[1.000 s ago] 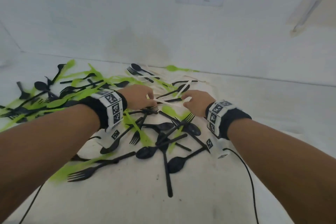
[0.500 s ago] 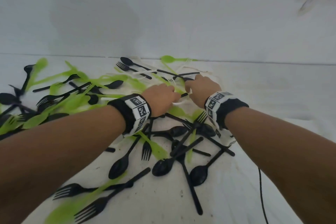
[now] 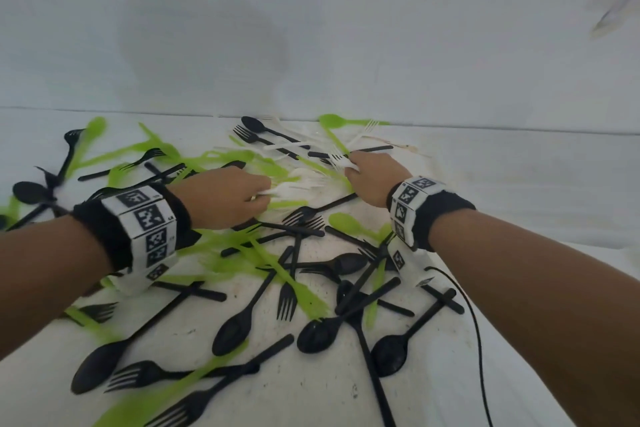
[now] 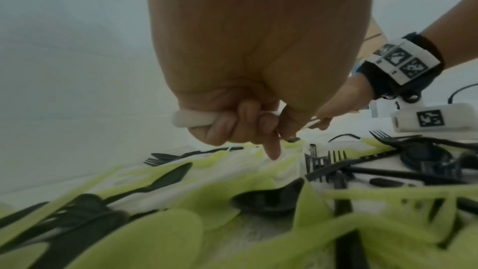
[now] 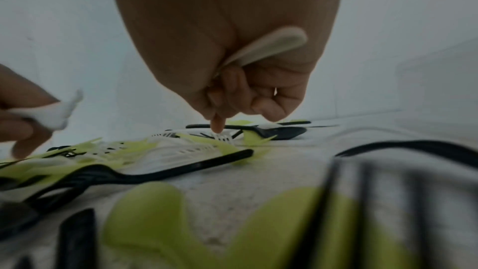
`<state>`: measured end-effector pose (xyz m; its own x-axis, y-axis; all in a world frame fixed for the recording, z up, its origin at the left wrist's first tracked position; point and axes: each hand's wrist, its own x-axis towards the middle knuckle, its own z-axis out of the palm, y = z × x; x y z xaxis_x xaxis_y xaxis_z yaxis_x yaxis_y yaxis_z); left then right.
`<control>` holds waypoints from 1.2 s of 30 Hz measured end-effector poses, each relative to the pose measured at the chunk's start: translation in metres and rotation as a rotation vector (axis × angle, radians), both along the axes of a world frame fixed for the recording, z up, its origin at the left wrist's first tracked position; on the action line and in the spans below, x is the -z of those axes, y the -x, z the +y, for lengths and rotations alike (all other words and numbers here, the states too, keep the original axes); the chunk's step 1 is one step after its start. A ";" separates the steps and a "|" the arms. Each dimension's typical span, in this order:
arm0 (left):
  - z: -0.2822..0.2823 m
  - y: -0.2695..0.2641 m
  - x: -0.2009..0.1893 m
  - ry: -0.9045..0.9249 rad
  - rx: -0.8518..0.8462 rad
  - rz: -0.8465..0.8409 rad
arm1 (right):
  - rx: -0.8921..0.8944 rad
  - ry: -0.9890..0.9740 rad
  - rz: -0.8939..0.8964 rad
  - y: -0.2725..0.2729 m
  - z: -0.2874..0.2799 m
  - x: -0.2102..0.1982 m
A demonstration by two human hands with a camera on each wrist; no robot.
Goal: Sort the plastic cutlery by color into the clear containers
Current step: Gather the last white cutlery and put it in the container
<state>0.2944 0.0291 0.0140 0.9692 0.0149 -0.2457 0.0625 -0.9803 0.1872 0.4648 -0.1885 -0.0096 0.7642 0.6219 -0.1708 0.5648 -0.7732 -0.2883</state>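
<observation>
Black, green and white plastic cutlery lies scattered on a white table (image 3: 519,191). My left hand (image 3: 239,196) grips white cutlery (image 3: 287,188); in the left wrist view its curled fingers (image 4: 240,126) hold a white handle (image 4: 192,119), with one finger pointing down. My right hand (image 3: 372,172) grips white cutlery too, a white fork head (image 3: 337,160) sticking out of it. The right wrist view shows a white handle (image 5: 271,45) in the palm and one fingertip (image 5: 217,126) touching a white fork (image 5: 220,136) on the table. No clear container is in view.
Black spoons and forks (image 3: 235,329) and green pieces (image 3: 294,288) crowd the near table. More white pieces (image 3: 294,146) lie near the back wall (image 3: 311,45). A black cable (image 3: 478,340) runs from my right wrist. Bare table lies to the right.
Both hands have moved further back into the pile and apart, the right toward the white pieces near the wall. The head view has come closer and lower.
</observation>
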 end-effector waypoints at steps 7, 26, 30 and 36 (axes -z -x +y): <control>0.020 0.016 0.010 -0.035 0.061 -0.076 | -0.188 -0.066 0.055 0.010 0.040 0.000; 0.065 -0.015 0.030 0.098 -0.018 -0.096 | -0.244 0.097 -0.003 0.035 0.036 0.005; 0.065 -0.014 0.032 0.081 -0.019 -0.096 | -0.238 0.148 -0.027 0.040 0.033 0.003; 0.070 -0.011 0.035 0.142 -0.110 -0.108 | -0.205 0.189 -0.140 0.045 0.032 0.000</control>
<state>0.3055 0.0995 -0.0209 0.9846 0.0942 -0.1473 0.1393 -0.9320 0.3345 0.4198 -0.1562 -0.0100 0.6505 0.7327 -0.1999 0.7386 -0.6716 -0.0584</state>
